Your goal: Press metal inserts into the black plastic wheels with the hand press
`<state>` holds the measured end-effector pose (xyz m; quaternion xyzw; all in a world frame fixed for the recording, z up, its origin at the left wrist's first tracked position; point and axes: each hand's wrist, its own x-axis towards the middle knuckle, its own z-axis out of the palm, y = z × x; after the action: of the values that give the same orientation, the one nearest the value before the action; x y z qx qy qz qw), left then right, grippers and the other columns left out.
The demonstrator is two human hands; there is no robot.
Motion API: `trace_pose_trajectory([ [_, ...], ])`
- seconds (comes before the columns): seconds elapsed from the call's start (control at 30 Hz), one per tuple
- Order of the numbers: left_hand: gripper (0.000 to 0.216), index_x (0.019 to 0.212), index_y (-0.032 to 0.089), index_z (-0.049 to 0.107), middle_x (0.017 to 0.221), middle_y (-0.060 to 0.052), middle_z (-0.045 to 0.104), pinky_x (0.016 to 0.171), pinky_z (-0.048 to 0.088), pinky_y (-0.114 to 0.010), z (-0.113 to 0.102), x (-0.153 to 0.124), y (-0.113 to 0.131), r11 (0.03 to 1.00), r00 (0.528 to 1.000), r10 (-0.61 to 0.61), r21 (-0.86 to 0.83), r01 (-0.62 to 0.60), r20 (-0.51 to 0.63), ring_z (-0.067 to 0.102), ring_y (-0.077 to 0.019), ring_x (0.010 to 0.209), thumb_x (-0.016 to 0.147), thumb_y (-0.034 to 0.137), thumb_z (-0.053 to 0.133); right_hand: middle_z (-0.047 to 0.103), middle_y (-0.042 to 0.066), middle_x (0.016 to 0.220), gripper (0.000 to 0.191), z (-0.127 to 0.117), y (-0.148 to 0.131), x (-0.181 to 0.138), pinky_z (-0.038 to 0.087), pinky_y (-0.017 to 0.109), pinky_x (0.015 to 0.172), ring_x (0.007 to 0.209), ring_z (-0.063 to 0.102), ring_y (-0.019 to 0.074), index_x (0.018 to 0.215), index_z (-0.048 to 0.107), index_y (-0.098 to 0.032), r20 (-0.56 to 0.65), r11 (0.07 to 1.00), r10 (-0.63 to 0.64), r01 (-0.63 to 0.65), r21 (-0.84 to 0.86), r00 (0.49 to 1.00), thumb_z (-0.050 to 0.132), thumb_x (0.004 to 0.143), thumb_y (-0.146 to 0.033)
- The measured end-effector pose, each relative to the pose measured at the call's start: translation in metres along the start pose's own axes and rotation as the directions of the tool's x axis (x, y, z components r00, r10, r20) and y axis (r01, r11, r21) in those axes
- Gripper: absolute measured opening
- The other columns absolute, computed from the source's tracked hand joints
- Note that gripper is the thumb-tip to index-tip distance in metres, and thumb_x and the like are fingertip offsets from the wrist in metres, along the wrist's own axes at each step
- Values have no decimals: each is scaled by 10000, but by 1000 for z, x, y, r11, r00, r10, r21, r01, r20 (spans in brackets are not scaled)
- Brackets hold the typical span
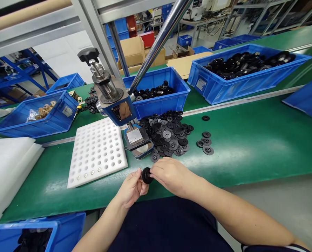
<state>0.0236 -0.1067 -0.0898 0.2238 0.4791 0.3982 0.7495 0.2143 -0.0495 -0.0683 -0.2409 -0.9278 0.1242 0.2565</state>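
A small black round part is pinched between both my hands just above the near edge of the green bench. My left hand grips its left side with closed fingers. From the right, my right hand closes its fingertips on the same part. Straight behind my hands stands a blue hand press with a long steel lever and a base fixture. A heap of black discs lies to the right of the press.
A white foam tray with rows of holes lies left of the press, white foam sheets further left. Blue bins hold black parts and brass parts. Another blue bin sits at the lower left.
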Motion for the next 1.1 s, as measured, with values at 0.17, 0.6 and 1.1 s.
trace_pose_trajectory([
  [0.17,591,566,140,503,432,16,470,434,224,-215,-4,4,-5,999,999,-39,15,39,5,377,-64,375,737,664,714,642,31,750,133,0,-3,-3,365,305,669,669,544,148,796,608,-153,95,998,7,-2,-58,995,563,920,-140],
  [0.6,530,644,150,508,468,36,442,441,222,-210,-11,4,-9,998,997,-49,-22,50,55,359,-64,412,832,627,641,679,66,860,154,9,-2,-14,502,308,787,819,640,171,976,630,-154,-42,978,156,-148,148,987,482,974,-198],
  [1.1,532,1065,118,659,925,-155,726,608,498,-310,-5,-23,33,923,936,348,158,-351,46,650,-210,694,774,557,740,679,2,757,209,-58,98,35,518,259,658,675,611,137,951,705,-189,-152,846,504,-450,284,850,687,743,-188],
])
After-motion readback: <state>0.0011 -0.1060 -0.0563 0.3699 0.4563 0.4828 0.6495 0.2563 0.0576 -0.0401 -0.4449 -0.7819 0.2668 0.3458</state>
